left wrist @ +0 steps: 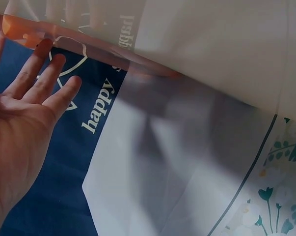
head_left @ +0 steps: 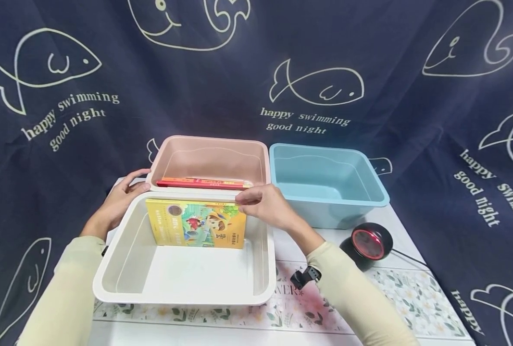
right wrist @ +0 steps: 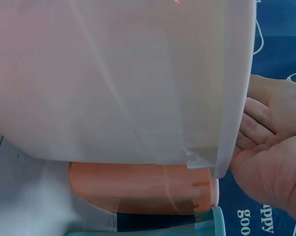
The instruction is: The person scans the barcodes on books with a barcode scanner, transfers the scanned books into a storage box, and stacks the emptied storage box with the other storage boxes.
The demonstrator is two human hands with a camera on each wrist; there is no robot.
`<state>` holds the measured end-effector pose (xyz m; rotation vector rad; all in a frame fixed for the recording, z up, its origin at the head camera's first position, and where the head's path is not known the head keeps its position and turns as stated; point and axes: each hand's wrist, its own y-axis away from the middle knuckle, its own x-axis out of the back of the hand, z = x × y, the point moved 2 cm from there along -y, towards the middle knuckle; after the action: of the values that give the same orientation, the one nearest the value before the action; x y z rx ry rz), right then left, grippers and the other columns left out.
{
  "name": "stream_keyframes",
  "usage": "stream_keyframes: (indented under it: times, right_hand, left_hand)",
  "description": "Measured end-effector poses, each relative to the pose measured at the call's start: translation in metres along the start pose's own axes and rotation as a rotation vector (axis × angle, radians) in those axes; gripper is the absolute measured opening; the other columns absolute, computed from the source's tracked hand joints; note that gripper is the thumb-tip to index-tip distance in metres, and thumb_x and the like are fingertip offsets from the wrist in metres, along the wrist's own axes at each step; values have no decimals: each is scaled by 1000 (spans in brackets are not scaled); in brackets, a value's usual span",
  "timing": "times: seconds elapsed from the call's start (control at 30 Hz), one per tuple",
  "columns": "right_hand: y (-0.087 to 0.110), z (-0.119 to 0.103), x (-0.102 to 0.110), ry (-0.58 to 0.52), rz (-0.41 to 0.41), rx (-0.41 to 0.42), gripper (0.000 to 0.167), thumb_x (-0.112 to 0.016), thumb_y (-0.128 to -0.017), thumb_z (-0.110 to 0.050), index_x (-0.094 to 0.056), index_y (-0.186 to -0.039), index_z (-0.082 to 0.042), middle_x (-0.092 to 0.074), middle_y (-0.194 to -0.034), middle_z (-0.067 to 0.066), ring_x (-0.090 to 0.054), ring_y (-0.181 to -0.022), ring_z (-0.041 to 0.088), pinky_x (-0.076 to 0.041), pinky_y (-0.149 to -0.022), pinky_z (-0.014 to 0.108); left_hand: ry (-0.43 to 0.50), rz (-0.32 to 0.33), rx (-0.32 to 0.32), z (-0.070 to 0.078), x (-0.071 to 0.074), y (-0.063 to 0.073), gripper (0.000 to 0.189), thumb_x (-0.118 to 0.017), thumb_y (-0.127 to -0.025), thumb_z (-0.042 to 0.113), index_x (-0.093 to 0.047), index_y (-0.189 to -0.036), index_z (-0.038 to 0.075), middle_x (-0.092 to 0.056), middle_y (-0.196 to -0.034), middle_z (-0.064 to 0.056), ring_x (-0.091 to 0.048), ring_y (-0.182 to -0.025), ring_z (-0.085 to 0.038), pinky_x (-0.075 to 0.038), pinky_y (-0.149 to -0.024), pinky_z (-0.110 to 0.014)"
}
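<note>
A yellow picture book (head_left: 197, 225) with a cartoon child on its cover stands upright along the back wall of the white bin (head_left: 184, 299). My right hand (head_left: 266, 205) pinches the book's top right corner at the bin's back rim. In the right wrist view, the bin's wall hides the fingertips of that right hand (right wrist: 275, 128). My left hand (head_left: 122, 199) rests at the front left corner of the pink bin (head_left: 215, 144), beside the white bin. Its fingers (left wrist: 35, 73) are spread and nearly straight against the pink side in the left wrist view.
Red and orange books (head_left: 204, 183) stand inside the pink bin along its front wall. A blue bin (head_left: 330, 211) is to its right. Nearer on the right, a round black device (head_left: 368, 242) with a red-lit top trails a cable. Dark fish-print cloth (head_left: 221, 91) hangs behind.
</note>
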<state>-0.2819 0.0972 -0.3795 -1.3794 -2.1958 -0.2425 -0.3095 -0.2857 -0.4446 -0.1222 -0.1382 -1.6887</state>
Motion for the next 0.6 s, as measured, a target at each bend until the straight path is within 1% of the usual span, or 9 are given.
stream_keyframes:
  times: [0.07,0.2,0.37,0.47,0.6]
  right_hand:
    - [-1,-1,-1,-14,-13,-1,25,-77,-81,-7,-74,-105,-7,-74,-101,9,-70,-93,19,-56,-80,27]
    - [-5,-2,-5,-8,-34,4,25,-76,-81,-6,-74,-106,-8,-74,-101,6,-70,-92,16,-56,-81,27]
    - [-9,-4,-13,28,-45,12,25,-75,-82,-6,-74,-107,-8,-75,-100,4,-70,-92,12,-56,-81,24]
    - [-12,-4,-16,12,-59,21,24,-74,-83,-4,-74,-107,-7,-75,-99,5,-71,-91,13,-56,-80,24]
    - [-16,-4,-22,7,-90,19,21,-73,-84,-4,-74,-105,-8,-75,-99,4,-71,-90,11,-56,-81,24]
  left_hand:
    - [0,-2,-6,-4,2,-2,61,-62,-96,26,-33,-150,25,-60,-110,21,-64,-93,3,-56,-73,-20]
    - [0,-9,-16,-14,5,-6,61,-61,-96,27,-33,-150,27,-60,-112,21,-64,-95,3,-56,-74,-20]
    - [21,-10,-25,-16,5,-8,61,-61,-96,25,-33,-150,26,-62,-110,21,-65,-94,2,-56,-73,-20]
    - [32,-10,-30,-17,5,-9,62,-61,-96,24,-32,-151,24,-62,-110,21,-65,-94,2,-56,-73,-20]
    - [33,-14,-27,-17,7,-9,61,-61,-96,23,-33,-150,26,-63,-110,21,-65,-95,3,-55,-74,-19]
